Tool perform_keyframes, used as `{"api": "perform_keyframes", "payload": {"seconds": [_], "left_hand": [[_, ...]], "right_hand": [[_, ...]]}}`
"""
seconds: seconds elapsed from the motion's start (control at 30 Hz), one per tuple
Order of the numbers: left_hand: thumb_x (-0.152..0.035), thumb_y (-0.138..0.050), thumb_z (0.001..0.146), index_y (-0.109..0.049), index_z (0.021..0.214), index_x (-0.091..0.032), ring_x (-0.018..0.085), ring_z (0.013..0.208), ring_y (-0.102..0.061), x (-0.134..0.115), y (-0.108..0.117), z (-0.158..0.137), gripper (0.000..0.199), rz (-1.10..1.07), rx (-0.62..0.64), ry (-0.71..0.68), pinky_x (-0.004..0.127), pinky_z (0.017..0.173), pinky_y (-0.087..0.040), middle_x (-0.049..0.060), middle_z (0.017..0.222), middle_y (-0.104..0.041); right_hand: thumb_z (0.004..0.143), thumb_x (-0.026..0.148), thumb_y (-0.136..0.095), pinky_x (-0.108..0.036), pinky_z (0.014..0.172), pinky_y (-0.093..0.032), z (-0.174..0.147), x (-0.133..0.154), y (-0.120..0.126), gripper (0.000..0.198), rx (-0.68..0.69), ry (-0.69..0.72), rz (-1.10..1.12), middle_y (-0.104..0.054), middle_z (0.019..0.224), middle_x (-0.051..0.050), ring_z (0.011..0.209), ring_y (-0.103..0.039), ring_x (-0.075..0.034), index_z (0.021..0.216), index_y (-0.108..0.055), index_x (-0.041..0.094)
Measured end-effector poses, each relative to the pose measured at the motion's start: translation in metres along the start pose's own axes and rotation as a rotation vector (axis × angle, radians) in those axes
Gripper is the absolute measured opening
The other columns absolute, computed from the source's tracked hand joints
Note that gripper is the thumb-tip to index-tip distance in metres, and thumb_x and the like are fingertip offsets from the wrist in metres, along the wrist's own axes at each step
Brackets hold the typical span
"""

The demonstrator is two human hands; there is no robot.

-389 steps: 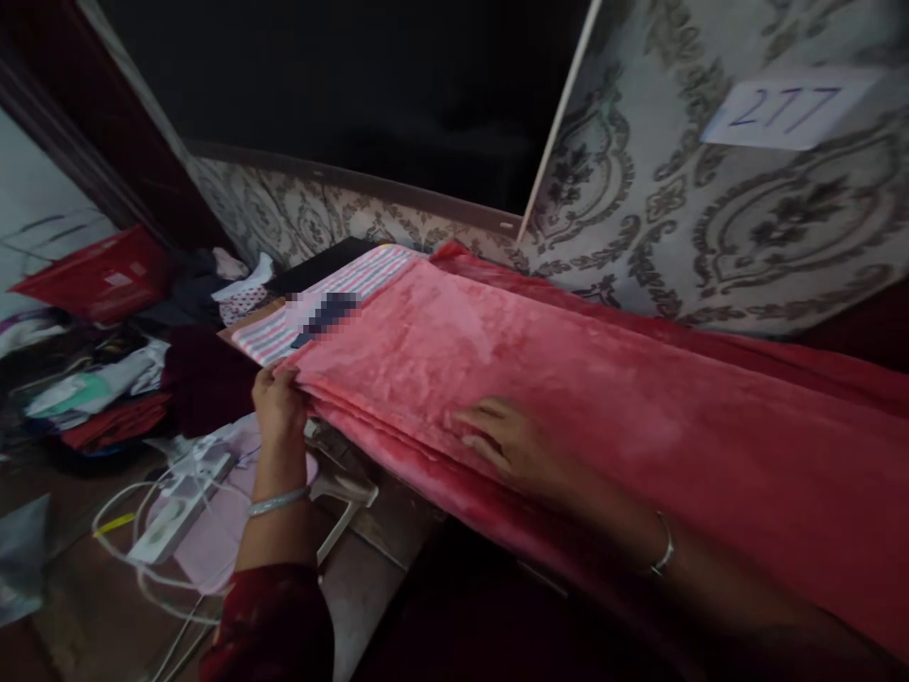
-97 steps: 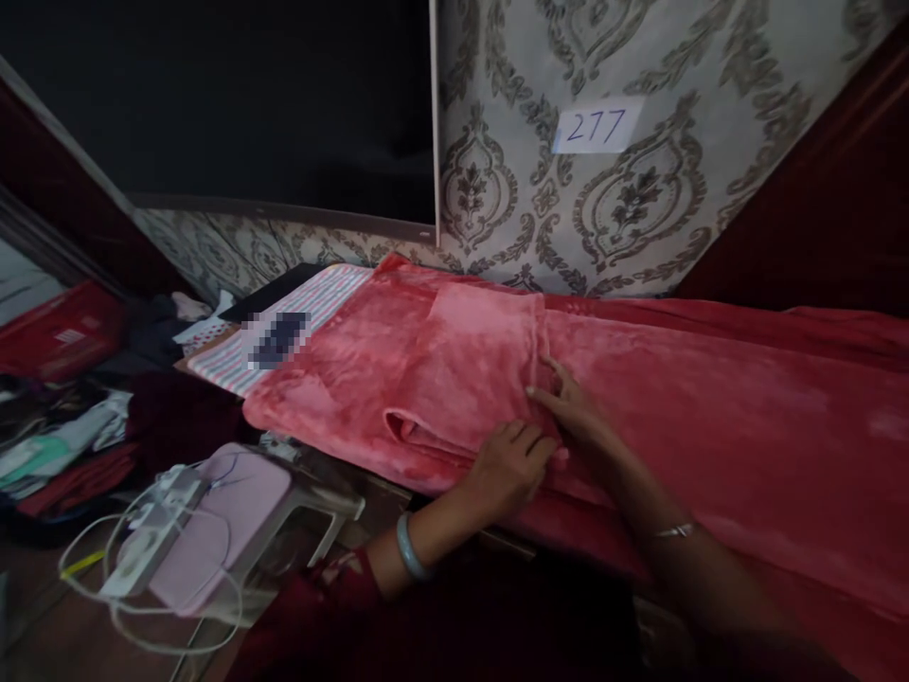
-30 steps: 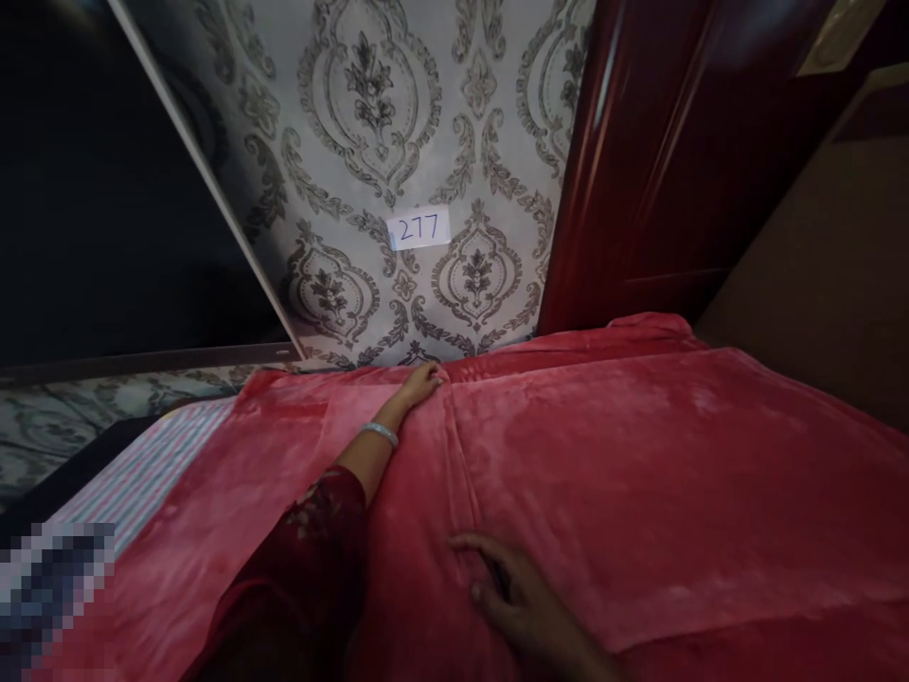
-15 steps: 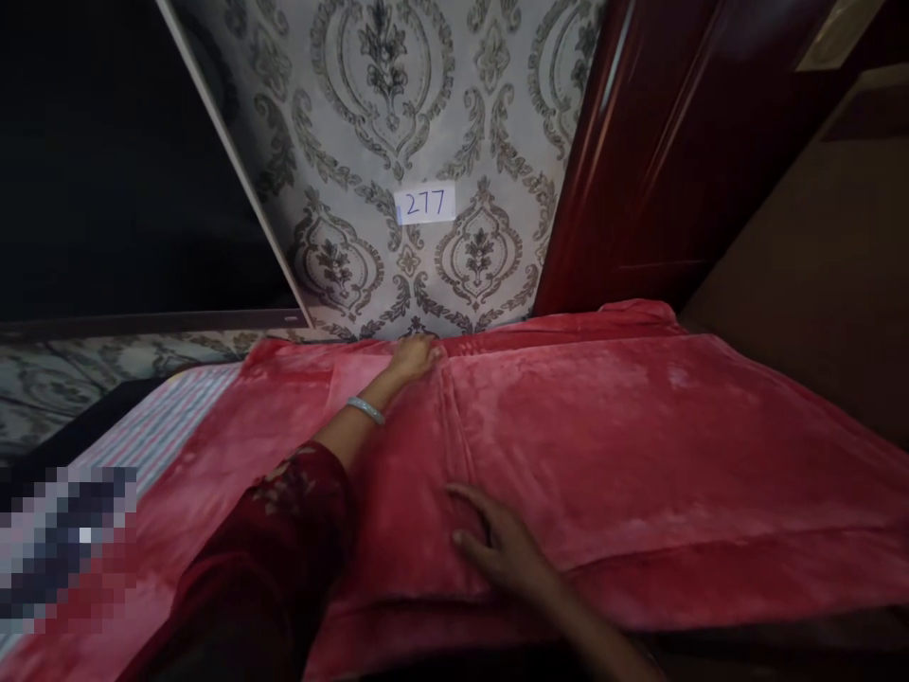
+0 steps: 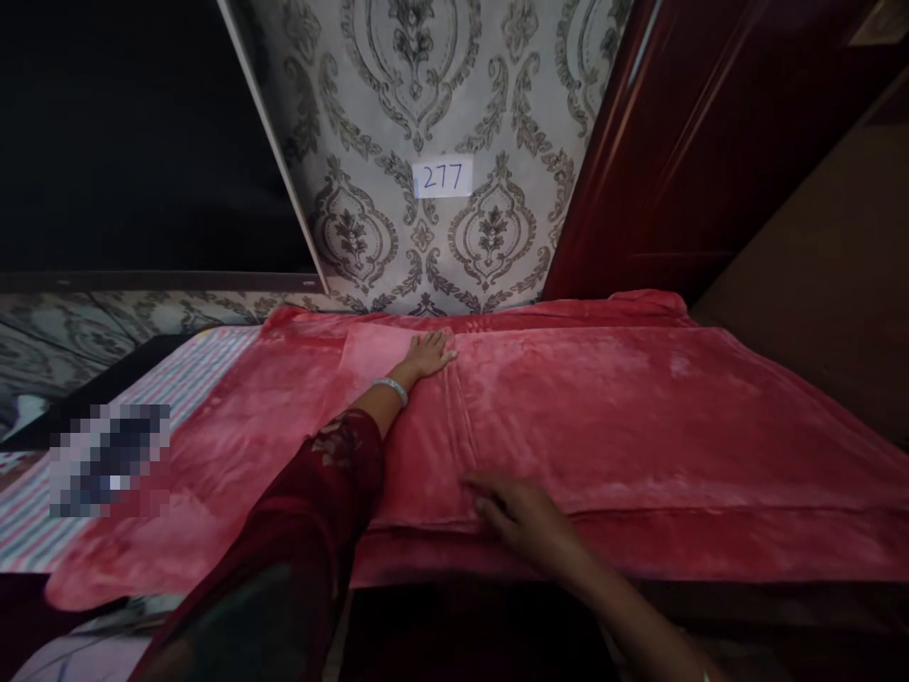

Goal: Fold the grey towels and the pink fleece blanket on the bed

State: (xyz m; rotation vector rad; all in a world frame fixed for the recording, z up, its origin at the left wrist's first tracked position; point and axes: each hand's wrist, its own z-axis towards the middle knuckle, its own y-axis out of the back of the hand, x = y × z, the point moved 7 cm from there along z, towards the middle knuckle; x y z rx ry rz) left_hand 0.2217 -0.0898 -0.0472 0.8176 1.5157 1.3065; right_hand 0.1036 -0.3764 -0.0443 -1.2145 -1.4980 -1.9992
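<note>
A red plush blanket (image 5: 639,417) lies spread with folded layers, and a crease runs front to back near its middle. My left hand (image 5: 430,353) rests flat on the far part of the blanket, beside the top of that crease, with its fingers spread. A light bracelet circles the left wrist. My right hand (image 5: 525,516) is at the near end of the crease, close to the folded front edge. Its fingers reach leftward, with the thumb a little apart, and nothing shows in them. Whether it presses on the blanket is hard to tell.
A striped cloth (image 5: 191,369) shows under the blanket's left side, with a pixelated patch over it. A dark screen (image 5: 142,142) stands at back left. Behind are patterned wallpaper, a paper marked 277 (image 5: 443,177) and a dark red wooden panel (image 5: 639,189).
My left hand has gone from bunched fingers at the blanket's far edge to lying flat with fingers spread. My right hand's thumb and forefinger have come closer together. The view has shifted.
</note>
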Motion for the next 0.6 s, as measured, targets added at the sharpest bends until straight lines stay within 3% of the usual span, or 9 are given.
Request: {"api": "perform_keyframes", "payload": {"seconds": [0.1,0.17,0.27,0.33,0.47,0.6], "left_hand": [[-0.047,-0.028,0.103,-0.032,0.157,-0.019,0.025,0.152,-0.027,0.000,0.018,-0.004,0.060,-0.026,0.003,0.012,0.047,0.121,-0.023,0.013,0.164,-0.030],[-0.044,-0.025,0.104,-0.029,0.157,-0.018,0.023,0.152,-0.025,0.006,0.033,-0.017,0.060,-0.026,-0.020,0.025,0.043,0.121,-0.024,0.013,0.165,-0.028],[-0.042,-0.037,0.101,-0.031,0.156,-0.016,0.029,0.152,-0.026,0.024,0.051,-0.053,0.062,0.007,-0.030,0.086,0.049,0.122,-0.021,0.016,0.164,-0.028],[-0.042,-0.040,0.100,-0.033,0.155,-0.016,0.032,0.152,-0.025,0.038,0.057,-0.086,0.061,0.040,-0.037,0.153,0.055,0.121,-0.019,0.017,0.163,-0.030],[-0.049,-0.037,0.100,-0.034,0.155,-0.017,0.031,0.154,-0.017,0.050,0.045,-0.146,0.063,0.161,-0.081,0.244,0.057,0.123,-0.013,0.016,0.164,-0.027],[-0.055,-0.031,0.100,-0.030,0.158,-0.014,0.033,0.154,-0.016,0.048,0.008,-0.172,0.070,0.272,-0.096,0.266,0.062,0.122,-0.012,0.018,0.166,-0.022]], "right_hand": [[0.094,0.031,-0.045,-0.043,0.083,-0.053,0.011,0.020,0.029,0.043,-0.082,0.038,-0.196,-0.074,0.109,-0.013,0.096,-0.069,-0.030,0.129,-0.068,0.021],[0.095,0.031,-0.044,-0.046,0.091,-0.051,0.031,0.036,0.034,0.048,-0.116,0.131,-0.272,-0.069,0.120,-0.016,0.106,-0.066,-0.031,0.137,-0.062,0.017],[0.093,0.029,-0.048,-0.050,0.111,-0.039,0.079,0.050,0.017,0.058,-0.102,0.256,-0.329,-0.053,0.145,-0.019,0.133,-0.050,-0.032,0.148,-0.048,0.013],[0.093,0.030,-0.049,-0.052,0.119,-0.027,0.115,0.048,0.000,0.063,-0.086,0.256,-0.396,-0.041,0.156,-0.019,0.145,-0.035,-0.032,0.153,-0.041,0.011],[0.098,0.036,-0.043,-0.053,0.122,-0.014,0.162,0.024,-0.021,0.064,-0.076,0.149,-0.609,-0.027,0.163,-0.018,0.153,-0.019,-0.030,0.155,-0.035,0.008],[0.098,0.047,-0.043,-0.052,0.121,-0.018,0.167,-0.021,-0.031,0.070,-0.031,0.067,-0.724,-0.028,0.163,-0.016,0.152,-0.019,-0.029,0.155,-0.035,0.007]]}}
